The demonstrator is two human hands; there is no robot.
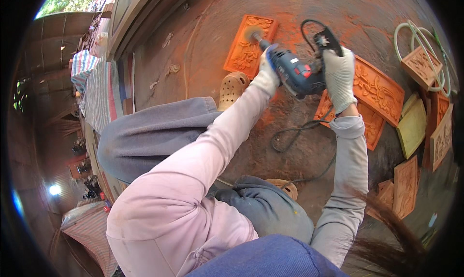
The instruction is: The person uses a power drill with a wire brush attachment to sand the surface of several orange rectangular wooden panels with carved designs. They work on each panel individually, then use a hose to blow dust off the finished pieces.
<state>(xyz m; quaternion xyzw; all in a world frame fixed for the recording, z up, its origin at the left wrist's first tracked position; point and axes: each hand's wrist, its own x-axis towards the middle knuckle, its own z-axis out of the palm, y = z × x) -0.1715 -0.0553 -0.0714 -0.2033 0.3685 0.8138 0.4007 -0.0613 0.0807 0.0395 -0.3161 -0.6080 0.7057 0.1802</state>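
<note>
A dark blue power drill [294, 73] is held level over the floor between my hands, both in pale knitted gloves. My left hand [268, 73] wraps the front of its body, behind the chuck. Around the rear handle my right hand [340, 74] is closed; the trigger is hidden by the fingers. The drill's round brush [253, 33] rests on an orange carved wooden panel [241, 55] with a raised floral relief. The toe of my tan clog [234, 87] is right by that panel's lower edge.
More orange carved panels [379, 91] overlap right of the drill. The black power cord [290, 137] loops across the floor toward me. Far right are unpainted carved panels [405, 187], a yellowish board [412, 127] and a coiled pale hose [400, 37]. A wooden frame edge [140, 18] runs along the upper left.
</note>
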